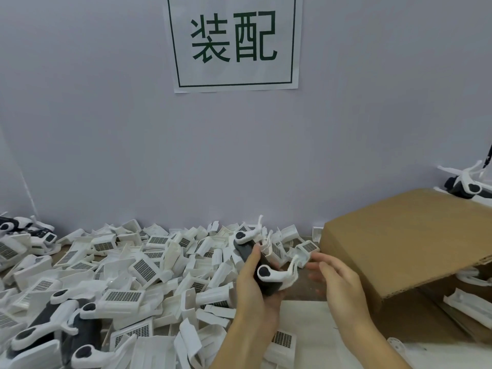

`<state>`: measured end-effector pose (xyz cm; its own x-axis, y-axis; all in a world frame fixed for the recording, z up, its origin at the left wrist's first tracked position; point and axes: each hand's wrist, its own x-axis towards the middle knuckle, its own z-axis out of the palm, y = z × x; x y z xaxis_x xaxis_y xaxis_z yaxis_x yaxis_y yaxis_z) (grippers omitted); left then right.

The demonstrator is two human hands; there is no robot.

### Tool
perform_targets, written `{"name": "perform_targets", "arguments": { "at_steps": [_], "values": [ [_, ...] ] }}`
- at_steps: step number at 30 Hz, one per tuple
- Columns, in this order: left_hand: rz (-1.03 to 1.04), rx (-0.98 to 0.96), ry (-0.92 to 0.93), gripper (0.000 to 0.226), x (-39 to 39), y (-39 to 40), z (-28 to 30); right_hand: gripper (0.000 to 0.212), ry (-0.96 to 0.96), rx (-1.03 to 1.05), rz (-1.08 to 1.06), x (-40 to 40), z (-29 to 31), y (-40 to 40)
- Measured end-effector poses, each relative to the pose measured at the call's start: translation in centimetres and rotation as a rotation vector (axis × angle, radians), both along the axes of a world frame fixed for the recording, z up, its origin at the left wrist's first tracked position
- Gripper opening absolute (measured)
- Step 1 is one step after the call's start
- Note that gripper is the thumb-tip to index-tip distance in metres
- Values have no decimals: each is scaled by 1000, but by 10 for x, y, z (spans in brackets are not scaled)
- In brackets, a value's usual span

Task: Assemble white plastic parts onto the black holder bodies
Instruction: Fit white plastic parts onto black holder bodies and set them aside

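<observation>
My left hand grips a black holder body above the table, at centre right. White curved arms are fitted at both its ends, one at the top and one nearer me. To its right, a little apart, my right hand hovers with fingers relaxed and holds nothing. A large heap of loose white plastic parts with grid labels covers the table to the left and behind the hands.
A brown cardboard box lies tilted at the right, with white parts beneath it. Finished black-and-white holders lie at lower left, and others sit at far left and far right. A paper sign hangs on the grey wall.
</observation>
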<state>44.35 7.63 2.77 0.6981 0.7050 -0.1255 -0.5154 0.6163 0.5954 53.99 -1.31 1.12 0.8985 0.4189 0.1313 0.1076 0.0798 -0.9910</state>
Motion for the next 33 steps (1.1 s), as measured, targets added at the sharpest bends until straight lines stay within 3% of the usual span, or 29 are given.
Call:
{"name": "perform_targets", "arguments": {
  "at_steps": [5, 8, 12, 14, 22, 33],
  "values": [
    [-14, -1, -44, 35, -4, 2, -2, 34, 52, -78, 109, -5, 2, 0],
    [0, 31, 48, 33, -5, 3, -3, 40, 53, -131, 278, -13, 7, -1],
    [54, 148, 175, 28, -1, 6, -7, 33, -19, -192, 446, -22, 8, -4],
    [71, 168, 205, 28, 0, 6, -7, 19, -28, -203, 444, -24, 8, -4],
    [57, 267, 230, 28, 0, 3, -9, 11, 31, -138, 370, -31, 7, 3],
    [84, 352, 302, 28, 2, 2, -12, 17, 66, -150, 418, -31, 2, 6]
  ]
}}
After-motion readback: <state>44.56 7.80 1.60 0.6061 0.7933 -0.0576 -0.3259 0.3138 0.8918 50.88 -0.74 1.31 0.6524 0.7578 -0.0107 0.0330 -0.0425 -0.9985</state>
